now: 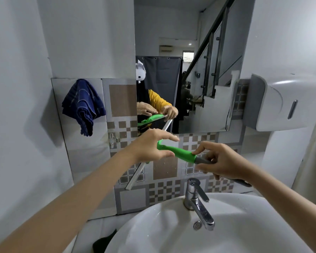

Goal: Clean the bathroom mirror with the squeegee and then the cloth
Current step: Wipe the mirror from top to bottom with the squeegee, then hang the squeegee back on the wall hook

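Note:
The mirror (199, 61) hangs on the wall above the basin. A squeegee (182, 154) with a green head and a grey handle is held level just below the mirror's lower edge, its metal blade (135, 177) slanting down to the left. My right hand (224, 160) grips the grey handle. My left hand (153, 146) pinches the green neck near the blade between thumb and fingers. A dark blue checked cloth (83, 105) hangs on the tiled wall to the left of the mirror.
A white basin (153, 225) with a chrome tap (197, 199) sits directly below my hands. A white paper dispenser (285, 101) juts from the wall at the right. A clear hook (113, 140) is stuck on the tiles. Something dark (104, 241) lies beside the basin.

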`<state>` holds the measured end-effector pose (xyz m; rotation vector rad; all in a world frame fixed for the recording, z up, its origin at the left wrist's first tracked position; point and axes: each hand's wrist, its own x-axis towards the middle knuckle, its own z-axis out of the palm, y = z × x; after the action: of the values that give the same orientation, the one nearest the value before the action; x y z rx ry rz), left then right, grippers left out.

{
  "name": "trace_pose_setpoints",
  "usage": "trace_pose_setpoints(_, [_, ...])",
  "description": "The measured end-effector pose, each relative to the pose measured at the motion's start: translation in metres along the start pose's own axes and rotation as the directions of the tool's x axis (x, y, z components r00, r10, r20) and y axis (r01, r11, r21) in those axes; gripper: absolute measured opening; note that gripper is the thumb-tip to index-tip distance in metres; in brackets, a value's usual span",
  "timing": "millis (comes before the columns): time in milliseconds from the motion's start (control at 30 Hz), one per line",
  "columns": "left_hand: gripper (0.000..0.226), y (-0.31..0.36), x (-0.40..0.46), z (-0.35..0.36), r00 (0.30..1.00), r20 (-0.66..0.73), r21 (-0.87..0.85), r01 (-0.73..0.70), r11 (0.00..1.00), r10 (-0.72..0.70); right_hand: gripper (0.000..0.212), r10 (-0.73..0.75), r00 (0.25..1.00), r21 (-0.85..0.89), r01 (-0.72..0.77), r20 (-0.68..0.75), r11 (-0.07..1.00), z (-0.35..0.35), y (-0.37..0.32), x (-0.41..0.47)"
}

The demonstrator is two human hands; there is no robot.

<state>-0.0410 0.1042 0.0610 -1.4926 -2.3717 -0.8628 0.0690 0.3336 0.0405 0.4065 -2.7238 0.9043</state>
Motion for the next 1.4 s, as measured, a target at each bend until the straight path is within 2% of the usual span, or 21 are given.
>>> trace_pose_setpoints(133, [0.027,0.025,0.005,0.014,0.999,-0.022,-0.083,-0.046,0.996,0.044,0.030,-0.027,0.994,0.093,0.017,0.104,0.995,-0.034,-0.006,0.001])
trace_pose_setpoints(200, [0.024,0.037,0.009,0.016,0.999,-0.011,-0.111,-0.048,0.993,0.047,0.030,-0.043,0.990,0.122,0.027,0.132,0.992,-0.048,-0.006,0.001])
trace_pose_setpoints(333, [0.030,0.053,0.013,0.022,0.999,0.042,-0.093,0.024,0.995,-0.020,0.031,-0.096,0.972,0.096,0.076,0.217,0.992,-0.069,-0.003,0.005])
trace_pose_setpoints(433, [0.041,0.059,0.013,0.030,0.997,0.043,-0.061,0.063,0.996,-0.061,0.028,-0.155,0.961,-0.070,0.175,0.229,0.982,-0.077,0.001,0.012])
trace_pose_setpoints(533, [0.042,0.064,0.010,0.038,0.995,-0.023,-0.054,0.100,0.993,-0.102,0.021,-0.298,0.949,-0.340,0.315,0.104,0.886,-0.078,0.010,0.019])
trace_pose_setpoints(600, [0.040,0.064,0.007,0.044,0.986,-0.105,-0.059,0.125,0.990,-0.131,0.023,-0.451,0.890,-0.445,0.382,-0.059,0.810,-0.074,0.022,0.024])
trace_pose_setpoints(633, [0.040,0.063,0.005,0.047,0.977,-0.151,-0.058,0.140,0.988,-0.147,0.026,-0.498,0.853,-0.484,0.375,-0.154,0.791,-0.069,0.026,0.028])
trace_pose_setpoints(700, [0.040,0.058,0.002,0.051,0.953,-0.239,-0.076,0.174,0.982,-0.187,0.035,-0.496,0.800,-0.509,0.287,-0.339,0.811,-0.055,0.030,0.036])
trace_pose_setpoints(767, [0.042,0.054,-0.003,0.053,0.922,-0.320,-0.101,0.197,0.975,-0.220,0.044,-0.429,0.773,-0.431,0.224,-0.468,0.874,-0.040,0.027,0.045])
trace_pose_setpoints(833, [0.041,0.050,-0.010,0.055,0.890,-0.397,-0.109,0.199,0.974,-0.226,0.055,-0.323,0.795,-0.234,0.233,-0.513,0.944,-0.026,0.018,0.053])
trace_pose_setpoints(933, [0.041,0.043,-0.022,0.054,0.863,-0.441,-0.115,0.216,0.970,-0.244,0.066,-0.202,0.881,0.179,0.302,-0.428,0.936,-0.007,0.007,0.068])
trace_pose_setpoints(1000, [0.044,0.037,-0.033,0.052,0.849,-0.453,-0.124,0.241,0.963,-0.271,0.066,-0.167,0.907,0.343,0.309,-0.386,0.887,0.006,-0.002,0.078])
trace_pose_setpoints(1200, [0.046,0.015,-0.071,0.047,0.768,-0.507,-0.196,0.339,0.920,-0.391,0.067,-0.153,0.921,0.514,0.332,-0.359,0.791,0.060,-0.023,0.105])
trace_pose_setpoints(1400, [0.043,-0.017,-0.102,0.036,0.680,-0.556,-0.266,0.398,0.878,-0.477,0.066,-0.161,0.919,0.552,0.349,-0.360,0.758,0.107,-0.049,0.130])
